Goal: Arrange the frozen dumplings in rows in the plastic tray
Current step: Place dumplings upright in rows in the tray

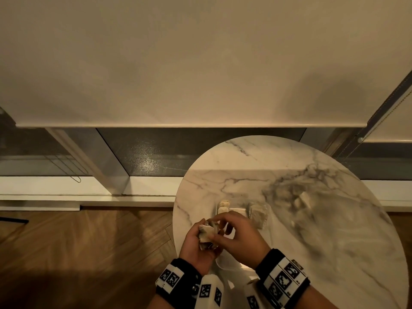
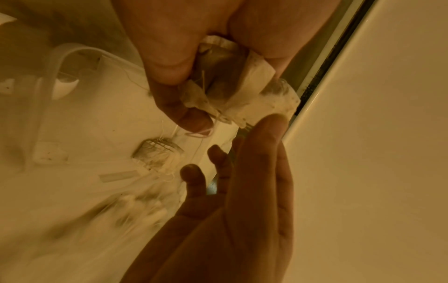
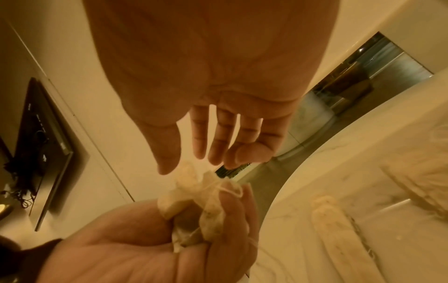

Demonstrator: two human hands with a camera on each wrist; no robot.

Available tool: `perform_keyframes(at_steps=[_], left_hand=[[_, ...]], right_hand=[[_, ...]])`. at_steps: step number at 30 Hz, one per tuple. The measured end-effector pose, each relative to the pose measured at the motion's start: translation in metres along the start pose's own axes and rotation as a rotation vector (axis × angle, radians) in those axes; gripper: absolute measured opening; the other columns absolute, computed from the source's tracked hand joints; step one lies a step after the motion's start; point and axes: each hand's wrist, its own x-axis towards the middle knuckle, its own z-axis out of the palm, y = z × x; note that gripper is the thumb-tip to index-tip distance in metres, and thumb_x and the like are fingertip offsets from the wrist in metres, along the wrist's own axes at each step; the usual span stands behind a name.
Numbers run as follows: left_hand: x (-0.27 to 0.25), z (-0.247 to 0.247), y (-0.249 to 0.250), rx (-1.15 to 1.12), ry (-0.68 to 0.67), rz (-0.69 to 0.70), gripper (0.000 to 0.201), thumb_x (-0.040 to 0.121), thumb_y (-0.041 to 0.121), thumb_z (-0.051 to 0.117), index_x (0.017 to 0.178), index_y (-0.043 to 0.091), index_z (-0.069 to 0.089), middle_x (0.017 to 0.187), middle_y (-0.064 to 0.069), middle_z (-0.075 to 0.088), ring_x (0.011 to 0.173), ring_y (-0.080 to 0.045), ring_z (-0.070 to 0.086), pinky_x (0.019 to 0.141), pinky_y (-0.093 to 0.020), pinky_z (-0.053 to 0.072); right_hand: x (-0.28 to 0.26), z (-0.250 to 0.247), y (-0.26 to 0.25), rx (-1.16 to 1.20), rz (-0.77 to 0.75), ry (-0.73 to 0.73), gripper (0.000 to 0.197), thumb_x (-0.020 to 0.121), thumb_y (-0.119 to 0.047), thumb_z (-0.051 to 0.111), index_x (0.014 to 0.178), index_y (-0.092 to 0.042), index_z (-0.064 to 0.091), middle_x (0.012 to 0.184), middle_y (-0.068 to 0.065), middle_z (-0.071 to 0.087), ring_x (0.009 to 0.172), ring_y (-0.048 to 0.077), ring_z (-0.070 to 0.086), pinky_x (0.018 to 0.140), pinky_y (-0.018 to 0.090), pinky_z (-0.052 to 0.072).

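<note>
My left hand [image 1: 206, 229] grips a pale clump of frozen dumplings [image 1: 207, 236] stuck together, just above the near left part of the table. In the left wrist view the thumb and fingers of this hand [image 2: 218, 63] curl round the clump [image 2: 242, 92]. My right hand [image 1: 225, 224] reaches over from the right, its fingers relaxed. One of its fingertips [image 2: 274, 118] touches the clump's end. The clear plastic tray [image 1: 236, 211] lies under and behind both hands. Dumplings stand at its far left [image 1: 224, 206] and far right [image 1: 258, 216].
The round marble table [image 1: 289, 175] has its left edge close to my hands, with wooden floor [image 1: 89, 241] below it. More pale dumplings [image 1: 305, 200] lie blurred on the table right of the tray. A window sill and a blind are behind.
</note>
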Motion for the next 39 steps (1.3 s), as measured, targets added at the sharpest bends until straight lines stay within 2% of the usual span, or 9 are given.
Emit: perform_keyframes(at_steps=[2, 4, 11, 18, 22, 26, 28, 33, 39], left_hand=[[-0.001, 0.003, -0.002, 0.019, 0.007, 0.003, 0.045, 0.094, 0.037, 0.053, 0.126, 0.006, 0.062, 0.12, -0.019, 0.065, 0.126, -0.032, 0.055, 0.103, -0.043, 0.039], [-0.001, 0.006, -0.004, 0.028, 0.012, 0.014, 0.045, 0.093, 0.037, 0.055, 0.125, 0.007, 0.062, 0.122, -0.018, 0.065, 0.125, -0.031, 0.056, 0.096, -0.04, 0.044], [-0.002, 0.004, -0.001, 0.017, -0.015, 0.012, 0.044, 0.091, 0.031, 0.057, 0.123, 0.002, 0.065, 0.103, -0.015, 0.068, 0.073, -0.021, 0.063, 0.058, -0.03, 0.05], [0.006, -0.014, 0.007, -0.119, 0.061, -0.079, 0.025, 0.081, 0.029, 0.063, 0.098, 0.01, 0.062, 0.09, -0.013, 0.061, 0.071, -0.026, 0.063, 0.059, -0.034, 0.055], [0.001, -0.014, 0.01, -0.116, 0.105, -0.059, 0.018, 0.08, 0.027, 0.062, 0.083, 0.009, 0.065, 0.078, -0.013, 0.066, 0.063, -0.025, 0.066, 0.053, -0.031, 0.055], [0.002, -0.019, 0.014, -0.13, 0.111, -0.054, 0.019, 0.078, 0.027, 0.063, 0.088, 0.01, 0.064, 0.084, -0.011, 0.065, 0.068, -0.025, 0.066, 0.053, -0.029, 0.054], [0.003, -0.021, 0.015, -0.139, 0.121, -0.052, 0.02, 0.078, 0.027, 0.063, 0.088, 0.01, 0.064, 0.086, -0.01, 0.065, 0.072, -0.025, 0.065, 0.053, -0.029, 0.054], [0.001, -0.022, 0.017, -0.164, 0.127, -0.049, 0.019, 0.079, 0.027, 0.062, 0.088, 0.011, 0.064, 0.085, -0.01, 0.066, 0.071, -0.025, 0.066, 0.052, -0.029, 0.054], [0.0, -0.027, 0.022, -0.187, 0.138, -0.026, 0.019, 0.079, 0.026, 0.063, 0.089, 0.01, 0.064, 0.087, -0.011, 0.065, 0.071, -0.025, 0.066, 0.052, -0.029, 0.054]], right_hand=[[0.002, 0.003, -0.002, -0.007, 0.003, 0.028, 0.028, 0.082, -0.057, 0.068, 0.1, -0.035, 0.07, 0.089, -0.013, 0.06, 0.082, 0.006, 0.056, 0.072, 0.021, 0.049], [0.004, 0.006, -0.003, 0.015, 0.002, 0.043, 0.024, 0.084, -0.055, 0.068, 0.092, -0.033, 0.073, 0.086, -0.012, 0.061, 0.082, 0.006, 0.057, 0.072, 0.024, 0.05], [0.012, -0.002, -0.004, 0.35, 0.111, 0.075, 0.008, 0.087, -0.025, 0.075, 0.079, -0.024, 0.074, 0.081, -0.002, 0.068, 0.078, 0.013, 0.065, 0.061, 0.027, 0.053], [0.023, -0.024, 0.01, 0.72, 0.312, 0.253, 0.008, 0.093, -0.007, 0.065, 0.092, 0.001, 0.065, 0.082, 0.022, 0.071, 0.073, 0.023, 0.067, 0.064, 0.036, 0.058], [0.029, -0.026, 0.05, 0.538, 0.49, 0.264, 0.012, 0.095, -0.017, 0.065, 0.091, -0.007, 0.07, 0.081, 0.011, 0.074, 0.078, 0.024, 0.071, 0.063, 0.031, 0.058], [0.031, -0.018, 0.083, 0.112, 0.49, -0.076, 0.011, 0.091, -0.023, 0.07, 0.085, -0.019, 0.078, 0.071, -0.01, 0.069, 0.069, 0.003, 0.062, 0.064, 0.017, 0.051], [0.033, -0.012, 0.088, 0.083, 0.478, -0.105, 0.009, 0.09, -0.022, 0.071, 0.085, -0.022, 0.079, 0.073, -0.013, 0.07, 0.069, 0.001, 0.062, 0.067, 0.017, 0.05], [0.044, 0.004, 0.099, -0.012, 0.509, -0.139, 0.009, 0.092, -0.022, 0.069, 0.084, -0.024, 0.073, 0.079, -0.006, 0.071, 0.074, 0.007, 0.065, 0.075, 0.025, 0.057], [0.053, 0.02, 0.108, 0.063, 0.617, -0.253, 0.008, 0.095, -0.016, 0.063, 0.09, -0.018, 0.068, 0.086, 0.005, 0.069, 0.075, 0.015, 0.066, 0.066, 0.028, 0.06]])
